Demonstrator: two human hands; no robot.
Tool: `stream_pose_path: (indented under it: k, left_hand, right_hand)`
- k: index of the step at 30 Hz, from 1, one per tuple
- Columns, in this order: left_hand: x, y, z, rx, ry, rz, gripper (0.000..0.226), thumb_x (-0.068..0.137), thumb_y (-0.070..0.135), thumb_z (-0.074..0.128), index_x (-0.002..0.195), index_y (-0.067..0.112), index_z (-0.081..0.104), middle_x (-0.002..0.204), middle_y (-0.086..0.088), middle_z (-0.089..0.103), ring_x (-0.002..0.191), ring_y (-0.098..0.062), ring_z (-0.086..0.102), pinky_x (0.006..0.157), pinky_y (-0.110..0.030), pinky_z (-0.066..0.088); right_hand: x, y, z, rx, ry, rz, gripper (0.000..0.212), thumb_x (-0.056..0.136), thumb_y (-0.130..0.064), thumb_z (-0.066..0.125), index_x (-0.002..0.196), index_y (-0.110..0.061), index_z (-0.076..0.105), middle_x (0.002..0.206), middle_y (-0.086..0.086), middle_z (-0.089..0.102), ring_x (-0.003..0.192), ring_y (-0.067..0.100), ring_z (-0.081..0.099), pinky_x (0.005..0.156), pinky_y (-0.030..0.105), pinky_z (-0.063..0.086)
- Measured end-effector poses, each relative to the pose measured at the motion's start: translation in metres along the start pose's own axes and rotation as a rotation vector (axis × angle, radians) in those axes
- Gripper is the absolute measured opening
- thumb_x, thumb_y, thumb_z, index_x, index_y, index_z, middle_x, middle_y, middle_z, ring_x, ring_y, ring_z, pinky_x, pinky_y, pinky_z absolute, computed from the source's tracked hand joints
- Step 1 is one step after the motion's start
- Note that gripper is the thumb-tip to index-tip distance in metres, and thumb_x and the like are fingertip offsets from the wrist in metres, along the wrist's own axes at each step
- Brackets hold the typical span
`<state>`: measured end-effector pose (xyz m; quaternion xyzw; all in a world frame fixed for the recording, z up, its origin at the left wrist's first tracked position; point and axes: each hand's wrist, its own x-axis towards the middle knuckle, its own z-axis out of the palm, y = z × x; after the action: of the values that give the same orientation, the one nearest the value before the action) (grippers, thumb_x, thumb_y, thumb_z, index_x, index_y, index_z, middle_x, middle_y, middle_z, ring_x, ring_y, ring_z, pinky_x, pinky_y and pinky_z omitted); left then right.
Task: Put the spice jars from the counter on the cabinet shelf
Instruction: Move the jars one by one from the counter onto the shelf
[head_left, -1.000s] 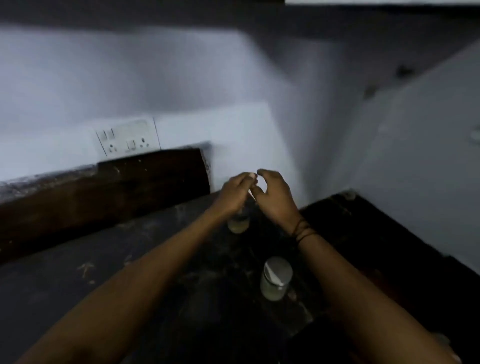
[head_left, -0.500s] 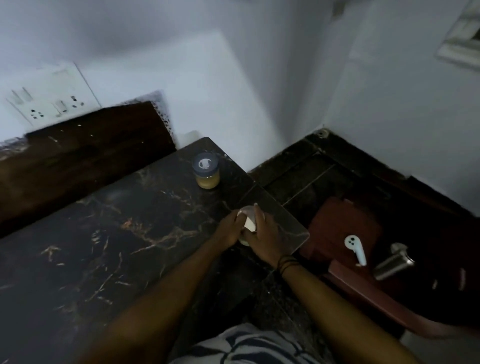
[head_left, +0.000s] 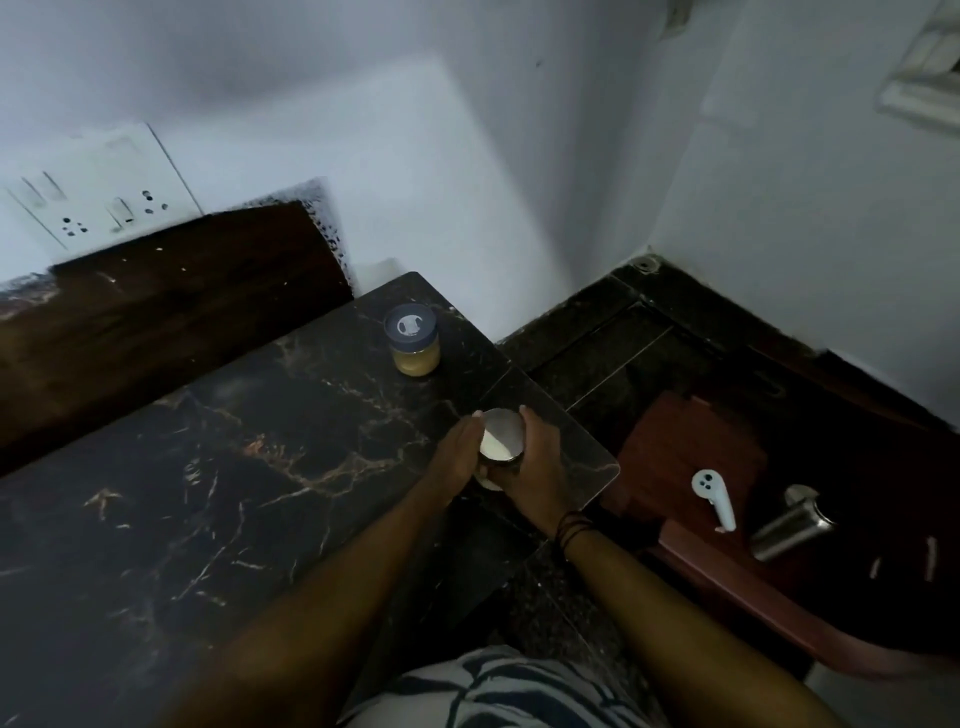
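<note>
A small jar with a white lid (head_left: 500, 434) stands near the right corner of the dark marble counter (head_left: 218, 467). My left hand (head_left: 456, 457) presses its left side and my right hand (head_left: 535, 467) wraps its right side, so both hold it. A second jar with a dark blue lid and yellowish contents (head_left: 413, 340) stands farther back near the counter's far edge, untouched. No cabinet shelf is in view.
A wall socket plate (head_left: 93, 192) sits above a dark wooden backsplash (head_left: 171, 291). Right of the counter, lower down, a red chair (head_left: 691, 467) carries a white controller-like object (head_left: 714, 496) and a steel bottle (head_left: 789, 522). White walls close the corner.
My view tilted down and my hands left the far blue-lidded jar, coming back to the nearer white-lidded jar. Both hands now close around it.
</note>
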<state>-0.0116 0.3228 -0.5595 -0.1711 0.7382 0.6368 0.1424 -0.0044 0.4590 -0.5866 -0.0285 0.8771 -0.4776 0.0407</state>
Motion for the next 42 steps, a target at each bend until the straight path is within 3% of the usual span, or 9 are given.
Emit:
stream_pose_path:
  k: [8,11,15,19,22,25,30,36,42]
  left_hand:
    - [0.001,0.023,-0.024,-0.128,0.194,0.121,0.031,0.103,0.034,0.04,0.089,0.01,0.056,0.089,-0.013,0.056,0.087,-0.028,0.056,0.073,-0.039,0.047]
    - [-0.001,0.039,-0.029,-0.26,0.187,0.184,0.043,0.098,0.04,0.045,0.109,0.001,0.06,0.105,-0.022,0.066,0.099,-0.035,0.063,0.085,-0.048,0.053]
    - [-0.005,0.069,-0.036,-0.386,0.091,0.252,0.041,0.088,0.051,0.055,0.103,0.017,0.073,0.105,-0.013,0.075,0.098,-0.032,0.069,0.093,-0.051,0.053]
    - [-0.011,0.089,-0.038,-0.376,0.027,0.285,0.059,0.083,0.055,0.06,0.11,0.002,0.065,0.11,-0.023,0.07,0.1,-0.041,0.067,0.093,-0.055,0.052]
    - [-0.016,0.09,-0.04,-0.415,0.06,0.291,0.042,0.085,0.046,0.065,0.103,0.008,0.068,0.096,-0.012,0.076,0.088,-0.029,0.072,0.077,-0.044,0.061]
    - [-0.021,0.083,-0.043,-0.446,0.076,0.267,0.021,0.09,0.04,0.062,0.094,0.019,0.062,0.083,0.003,0.077,0.077,-0.013,0.074,0.063,-0.029,0.059]
    - [-0.024,0.071,-0.051,-0.442,0.014,0.134,0.039,0.091,0.048,0.047,0.095,0.022,0.076,0.098,-0.009,0.077,0.086,-0.023,0.073,0.079,-0.037,0.057]
    - [-0.026,0.095,-0.07,-0.419,0.056,0.257,0.033,0.081,0.044,0.063,0.102,0.019,0.069,0.096,-0.008,0.075,0.086,-0.022,0.072,0.074,-0.038,0.059]
    - [-0.036,0.187,-0.113,-0.472,0.141,0.443,0.041,0.084,0.029,0.065,0.115,0.003,0.062,0.094,-0.009,0.074,0.081,-0.021,0.071,0.065,-0.032,0.057]
  right_hand:
    - [0.012,-0.043,-0.024,0.539,0.005,0.025,0.057,0.081,-0.012,0.076,0.126,-0.018,0.042,0.124,-0.001,0.058,0.115,0.013,0.059,0.095,0.032,0.052]
    - [0.025,-0.066,-0.033,0.745,-0.026,0.06,0.035,0.091,-0.006,0.064,0.122,-0.011,0.048,0.122,0.008,0.063,0.11,0.022,0.063,0.087,0.033,0.056]
    - [0.044,-0.092,-0.037,0.902,-0.025,0.07,0.017,0.097,-0.01,0.05,0.112,-0.012,0.057,0.102,0.003,0.068,0.091,0.019,0.067,0.075,0.034,0.058]
    - [0.056,-0.108,-0.036,0.925,-0.029,0.046,0.023,0.099,-0.015,0.041,0.103,-0.012,0.064,0.09,-0.001,0.073,0.079,0.011,0.07,0.064,0.024,0.056]
    - [0.06,-0.113,-0.03,0.91,-0.02,0.072,0.02,0.097,-0.012,0.042,0.097,-0.015,0.063,0.087,-0.001,0.073,0.079,0.012,0.068,0.065,0.023,0.056]
    - [0.059,-0.112,-0.021,0.868,-0.021,0.121,0.01,0.095,-0.013,0.044,0.094,-0.015,0.054,0.093,0.007,0.065,0.088,0.022,0.061,0.079,0.039,0.056]
    - [0.05,-0.11,-0.013,0.809,-0.038,0.176,0.017,0.097,-0.021,0.041,0.095,-0.015,0.058,0.103,0.018,0.066,0.092,0.032,0.063,0.087,0.054,0.054]
    - [0.051,-0.142,-0.018,0.85,-0.11,0.124,0.04,0.102,-0.03,0.04,0.122,-0.002,0.059,0.118,0.027,0.065,0.111,0.046,0.061,0.098,0.06,0.049]
    - [0.076,-0.233,-0.048,0.878,-0.228,-0.154,0.037,0.093,-0.008,0.045,0.127,-0.002,0.058,0.113,0.018,0.068,0.096,0.026,0.067,0.084,0.043,0.056]
